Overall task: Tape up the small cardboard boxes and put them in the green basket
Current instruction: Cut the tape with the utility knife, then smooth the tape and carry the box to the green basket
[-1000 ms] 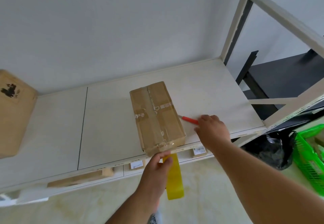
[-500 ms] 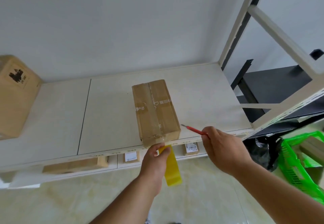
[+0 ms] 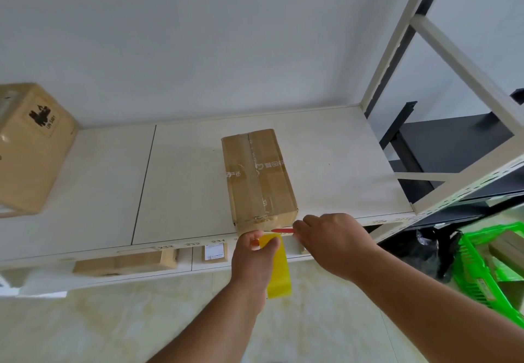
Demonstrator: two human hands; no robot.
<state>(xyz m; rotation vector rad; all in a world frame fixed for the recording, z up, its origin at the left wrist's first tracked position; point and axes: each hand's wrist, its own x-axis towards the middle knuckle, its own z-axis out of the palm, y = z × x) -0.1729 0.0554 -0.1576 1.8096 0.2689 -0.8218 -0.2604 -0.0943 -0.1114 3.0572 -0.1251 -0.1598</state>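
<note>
- The left hand pinches the yellow tape roll, which hangs just below the box's near end.
- The small cardboard box sits just beyond both hands (likely light and stiff; best gripped by its long sides).
- The right hand grips a red cutter, tip toward the tape.
- The green basket waits far right.

A box lies on the shelf at its front edge; both hands sit at its 6 o'clock, left hand beside right hand, tape between them. Another box at 9 o'clock; basket at 4 o'clock, below the shelf
</note>
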